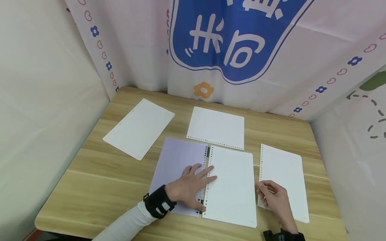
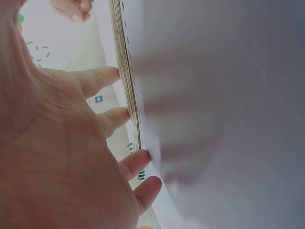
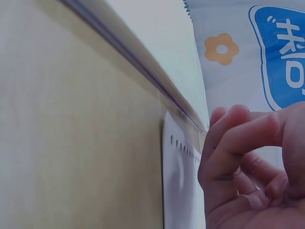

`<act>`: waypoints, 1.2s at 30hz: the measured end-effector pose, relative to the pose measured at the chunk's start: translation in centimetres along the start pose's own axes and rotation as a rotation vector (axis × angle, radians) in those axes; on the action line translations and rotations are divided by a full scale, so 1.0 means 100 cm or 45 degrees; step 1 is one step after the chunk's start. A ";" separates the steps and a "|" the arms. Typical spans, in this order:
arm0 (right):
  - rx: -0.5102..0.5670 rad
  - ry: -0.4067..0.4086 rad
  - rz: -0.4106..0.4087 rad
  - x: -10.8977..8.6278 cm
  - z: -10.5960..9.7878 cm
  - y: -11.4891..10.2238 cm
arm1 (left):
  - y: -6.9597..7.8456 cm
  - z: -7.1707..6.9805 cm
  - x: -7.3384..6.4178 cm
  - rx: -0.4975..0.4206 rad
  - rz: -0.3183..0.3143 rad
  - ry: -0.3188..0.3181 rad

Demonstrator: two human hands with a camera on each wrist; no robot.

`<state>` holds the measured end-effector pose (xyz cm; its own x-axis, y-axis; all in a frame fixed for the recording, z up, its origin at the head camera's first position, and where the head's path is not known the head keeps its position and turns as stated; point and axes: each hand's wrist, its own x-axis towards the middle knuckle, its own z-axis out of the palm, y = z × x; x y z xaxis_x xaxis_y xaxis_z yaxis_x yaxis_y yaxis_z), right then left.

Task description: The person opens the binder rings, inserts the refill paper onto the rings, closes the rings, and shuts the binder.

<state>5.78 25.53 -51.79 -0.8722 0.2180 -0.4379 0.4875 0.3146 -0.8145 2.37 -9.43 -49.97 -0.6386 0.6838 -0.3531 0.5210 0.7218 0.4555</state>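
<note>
In the head view a loose-leaf notebook lies spread on the table, with a lilac cover [image 1: 181, 155] at left and a stack of white pages [image 1: 232, 187] at right. Dark green binder rings [image 1: 208, 151] show at the spine. My left hand [image 1: 193, 184] rests across that spine, fingers spread onto the punched edge of the pages; the left wrist view shows its fingertips [image 2: 138, 162] by the stack's edge. Above the left edge of a loose punched sheet [image 1: 283, 167] is my right hand [image 1: 274, 195], fingers loosely curled, with nothing visible between them.
Another punched sheet [image 1: 138, 129] lies slanted at the back left, and a lined one [image 1: 215, 127] lies just behind the notebook. A printed cloth [image 1: 144, 43] hangs along the back edge of the wooden table [image 1: 99, 187].
</note>
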 end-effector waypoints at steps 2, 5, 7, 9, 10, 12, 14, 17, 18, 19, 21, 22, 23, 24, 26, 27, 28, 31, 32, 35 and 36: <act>0.004 0.002 0.003 0.000 -0.001 0.000 | 0.000 -0.001 0.000 -0.002 0.007 0.004; 0.009 0.007 0.009 0.000 -0.003 -0.001 | 0.000 -0.001 0.000 0.003 0.014 0.008; 0.003 0.013 0.014 0.000 -0.004 -0.001 | 0.000 -0.002 0.001 0.021 0.016 0.011; -0.019 0.032 0.018 0.000 -0.007 -0.001 | 0.000 -0.002 0.004 0.045 0.019 0.021; -0.032 0.045 0.016 0.000 -0.008 -0.001 | 0.001 -0.003 0.006 0.056 0.020 0.028; -0.078 0.079 0.005 0.001 -0.012 0.000 | 0.004 -0.005 0.012 0.072 0.027 0.051; -0.127 0.131 -0.020 0.001 -0.018 0.001 | 0.010 -0.009 0.020 0.091 0.043 0.072; -0.219 0.241 -0.085 0.001 -0.031 0.005 | 0.025 -0.013 0.036 0.122 0.081 0.088; -0.263 0.284 -0.107 0.001 -0.036 0.007 | 0.031 -0.013 0.042 0.139 0.098 0.092; -0.315 0.322 -0.128 0.001 -0.042 0.009 | 0.037 -0.013 0.048 0.159 0.119 0.092; -0.437 0.381 -0.136 0.000 -0.055 0.013 | 0.052 -0.012 0.060 0.210 0.175 0.096; -0.509 0.390 -0.122 0.001 -0.061 0.015 | 0.060 -0.011 0.065 0.248 0.203 0.094; -0.575 0.379 -0.101 0.001 -0.067 0.017 | 0.068 -0.009 0.070 0.285 0.233 0.093; -0.634 0.359 -0.078 0.001 -0.073 0.019 | 0.075 -0.007 0.075 0.330 0.265 0.093; -0.732 0.303 -0.008 0.003 -0.083 0.023 | 0.089 -0.002 0.083 0.413 0.320 0.090; -0.773 0.276 0.019 0.004 -0.087 0.024 | 0.095 0.001 0.087 0.450 0.342 0.093; -0.806 0.259 0.049 0.004 -0.089 0.026 | 0.100 0.004 0.090 0.483 0.357 0.095; -0.867 0.272 0.099 0.006 -0.091 0.028 | 0.112 0.014 0.099 0.573 0.380 0.109; -0.881 0.286 0.108 0.007 -0.091 0.029 | 0.114 0.016 0.100 0.600 0.379 0.110; -0.920 0.314 0.125 0.011 -0.089 0.030 | 0.120 0.019 0.103 0.656 0.360 0.089; -0.926 0.317 0.130 0.013 -0.089 0.030 | 0.122 0.019 0.103 0.667 0.354 0.077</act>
<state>6.49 35.01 -51.36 -0.8289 0.4526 -0.3287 0.5435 0.7905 -0.2823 3.21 6.60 -49.60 -0.4614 0.8585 -0.2239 0.8735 0.4837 0.0546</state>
